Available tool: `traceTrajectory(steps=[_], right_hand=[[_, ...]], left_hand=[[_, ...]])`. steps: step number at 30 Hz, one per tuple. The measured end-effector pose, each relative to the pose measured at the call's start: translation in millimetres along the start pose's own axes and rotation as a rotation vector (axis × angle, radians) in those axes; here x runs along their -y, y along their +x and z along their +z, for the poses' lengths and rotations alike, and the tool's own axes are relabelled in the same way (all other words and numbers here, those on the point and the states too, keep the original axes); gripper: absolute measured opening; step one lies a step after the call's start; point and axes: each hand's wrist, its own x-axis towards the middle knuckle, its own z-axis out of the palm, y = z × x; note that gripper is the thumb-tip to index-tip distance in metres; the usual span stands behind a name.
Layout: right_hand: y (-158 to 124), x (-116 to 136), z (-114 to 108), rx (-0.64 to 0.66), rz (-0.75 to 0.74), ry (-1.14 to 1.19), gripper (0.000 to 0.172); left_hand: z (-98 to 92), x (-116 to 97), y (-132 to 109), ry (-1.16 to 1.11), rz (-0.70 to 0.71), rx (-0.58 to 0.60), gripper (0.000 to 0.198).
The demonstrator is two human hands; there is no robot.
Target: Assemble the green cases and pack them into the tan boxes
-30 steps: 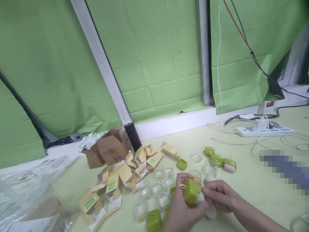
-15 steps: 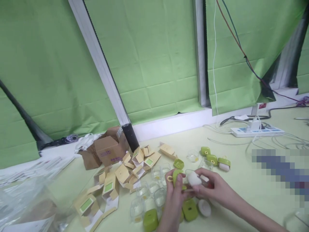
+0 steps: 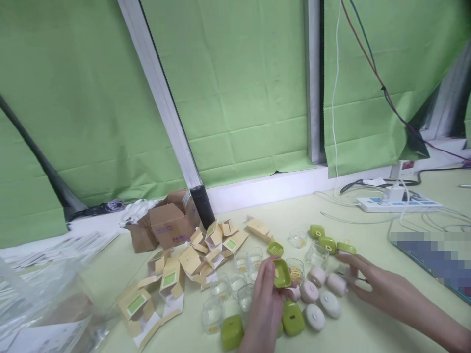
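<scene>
My left hand (image 3: 264, 299) is closed on a hollow green cap (image 3: 281, 273), its open side showing. Beyond it is a clear case (image 3: 295, 269) with something yellow inside. My right hand (image 3: 364, 279) is at the right, closed on a thin metal tool (image 3: 349, 276) whose shape is unclear. Its fingertips are beside a pale roll (image 3: 336, 284). Other pale rolls (image 3: 315, 317) lie between the hands. Green caps (image 3: 293, 318) lie below the left hand, and small green pieces (image 3: 327, 244) lie behind the rolls.
Several clear cases (image 3: 212, 316) stand left of my left hand. Opened cardboard packs (image 3: 190, 260) are heaped beyond them, near a brown box (image 3: 171, 225). A power strip (image 3: 399, 203) with cables is at the back right, and a plastic bag (image 3: 55, 304) at the left.
My right hand has moved right, away from my left hand, and the white roll it held is out of its fingers. The cap in my left hand has turned. More pale rolls are visible.
</scene>
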Motion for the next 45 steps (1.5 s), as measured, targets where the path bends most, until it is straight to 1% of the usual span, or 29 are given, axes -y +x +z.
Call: traceTrajectory(steps=[2, 4, 6, 8, 10, 12, 14, 19, 23, 26, 28, 30, 32, 33, 34, 36, 38, 40, 42, 45], right_hand=[[-1.7, 27.7, -3.8, 0.094, -0.046, 0.107, 0.031], [-1.5, 63.3, -6.8, 0.158, -0.137, 0.267, 0.022], [-0.3, 95.6, -5.7, 0.219, -0.205, 0.426, 0.019], [1.0, 117.2, 0.3, 0.23, -0.175, 0.519, 0.018], [1.6, 126.9, 9.0, 0.196, -0.102, 0.569, 0.017], [1.1, 128.2, 17.0, 0.153, -0.055, 0.622, 0.019], [-0.5, 125.9, 22.1, 0.122, -0.041, 0.673, 0.019], [-5.7, 122.8, 23.2, 0.102, -0.049, 0.731, 0.022], [-7.5, 121.8, 21.6, 0.151, -0.064, 0.79, 0.02], [-8.0, 118.5, 22.8, 0.208, -0.032, 0.819, 0.01], [-7.9, 116.5, 24.5, 0.235, -0.009, 0.841, 0.004], [-7.1, 116.2, 25.8, 0.224, 0.0, 0.853, 0.006], [-5.6, 118.2, 25.9, 0.189, -0.003, 0.838, 0.006], [-4.6, 119.9, 25.5, 0.169, -0.012, 0.825, 0.007], [-3.7, 122.0, 24.9, 0.163, -0.029, 0.816, 0.007], [-2.7, 126.3, 23.7, 0.17, -0.059, 0.82, 0.006], [-3.2, 129.7, 23.0, 0.182, -0.069, 0.831, 0.007], [-4.8, 130.6, 22.4, 0.159, -0.067, 0.824, 0.009], [-5.4, 127.9, 20.9, 0.121, -0.08, 0.788, 0.012], [1.9, 117.4, 16.2, 0.092, -0.067, 0.689, 0.018]], left_hand=[[-1.9, 7.2, 1.8, 0.021, -0.016, -0.014, 0.05], [-3.2, 14.3, 2.8, 0.032, -0.025, -0.028, 0.055], [-3.8, 20.4, 2.9, 0.037, -0.004, -0.028, 0.059], [-4.0, 25.1, 2.5, 0.051, 0.047, 0.008, 0.052], [-4.6, 29.1, 2.2, 0.062, 0.112, 0.044, 0.048], [-6.2, 33.3, 2.7, 0.063, 0.156, 0.063, 0.055], [-9.3, 38.1, 4.0, 0.077, 0.166, 0.077, 0.067], [-17.3, 44.4, 5.1, 0.182, 0.164, 0.141, 0.083], [-13.5, 39.0, -0.4, 0.219, 0.098, 0.221, 0.092], [-7.2, 35.4, -4.9, 0.195, 0.075, 0.263, 0.093], [-3.9, 33.9, -6.5, 0.168, 0.078, 0.241, 0.091], [-1.8, 31.5, -7.0, 0.163, 0.098, 0.175, 0.084], [-0.1, 27.3, -7.0, 0.178, 0.134, 0.108, 0.071], [0.7, 24.7, -7.0, 0.184, 0.147, 0.096, 0.062], [1.5, 22.2, -7.1, 0.181, 0.153, 0.102, 0.053], [3.2, 18.1, -7.3, 0.147, 0.151, 0.153, 0.043], [5.3, 16.0, -7.7, 0.119, 0.143, 0.187, 0.041], [7.6, 15.0, -8.8, 0.119, 0.147, 0.161, 0.041], [9.3, 12.7, -10.5, 0.153, 0.159, 0.103, 0.042], [7.0, 2.5, -10.9, 0.226, 0.146, -0.037, 0.044]])
